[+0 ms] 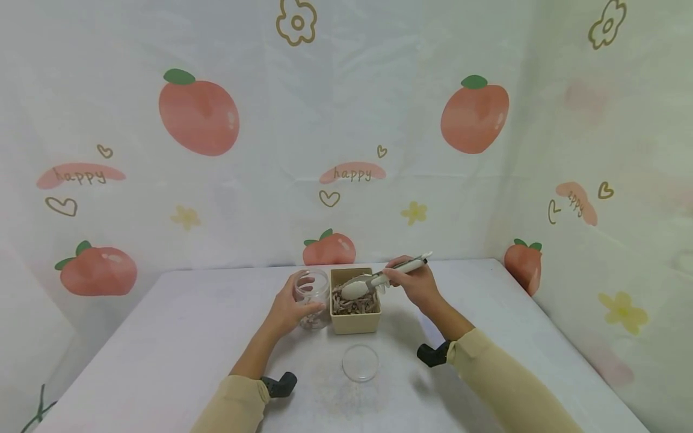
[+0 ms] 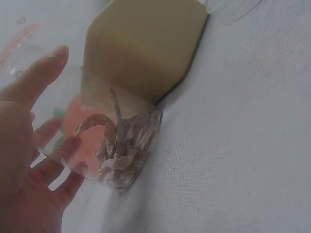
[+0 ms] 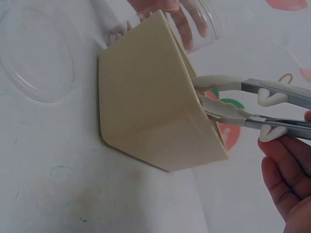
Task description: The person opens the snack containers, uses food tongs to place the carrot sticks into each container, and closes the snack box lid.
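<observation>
My left hand (image 1: 290,305) holds a clear plastic jar (image 1: 320,290) upright on the table, thumb and fingers curved round its side. In the left wrist view, brown strips dusted with white powder (image 2: 127,145) lie at the bottom of the jar. Just right of it stands a beige square box (image 1: 354,325), with many more such strips (image 1: 354,305) inside. My right hand (image 1: 414,282) grips white-and-grey tongs (image 1: 397,272) by the handles. Their white tips (image 3: 223,107) reach into the box and stand apart; whether anything lies between them is hidden by the box wall.
A round clear lid (image 1: 360,362) lies flat on the white table (image 1: 216,337), in front of the box. Behind the table hangs a white curtain (image 1: 260,120) printed with peaches. Dark wrist mounts (image 1: 280,385) sit on both forearms.
</observation>
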{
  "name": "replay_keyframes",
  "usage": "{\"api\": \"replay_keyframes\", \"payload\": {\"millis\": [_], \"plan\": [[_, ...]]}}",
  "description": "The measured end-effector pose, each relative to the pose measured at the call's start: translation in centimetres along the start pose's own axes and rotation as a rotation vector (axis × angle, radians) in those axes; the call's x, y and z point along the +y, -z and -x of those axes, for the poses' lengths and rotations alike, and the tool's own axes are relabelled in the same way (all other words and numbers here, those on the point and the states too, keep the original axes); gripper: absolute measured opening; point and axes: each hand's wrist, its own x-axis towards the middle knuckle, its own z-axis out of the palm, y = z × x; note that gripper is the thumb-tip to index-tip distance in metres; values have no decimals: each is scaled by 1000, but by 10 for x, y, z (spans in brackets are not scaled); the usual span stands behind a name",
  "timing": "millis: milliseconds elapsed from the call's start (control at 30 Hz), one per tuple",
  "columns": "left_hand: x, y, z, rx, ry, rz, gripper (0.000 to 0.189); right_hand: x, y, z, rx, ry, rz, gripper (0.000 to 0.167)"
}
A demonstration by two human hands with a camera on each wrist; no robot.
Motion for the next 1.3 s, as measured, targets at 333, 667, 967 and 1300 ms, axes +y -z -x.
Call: {"api": "replay_keyframes", "payload": {"millis": [333, 667, 967, 1300], "plan": [[0, 1, -1, -1, -11, 0, 88, 1, 3, -4, 51, 70, 12, 17], [0, 1, -1, -3, -10, 3, 88, -10, 8, -3, 70, 83, 33, 18], [1, 1, -1, 1, -12, -5, 88, -22, 13, -6, 93, 106, 38, 20], [4, 2, 1, -6, 1, 10, 87, -32, 14, -11, 123, 155, 65, 19]]}}
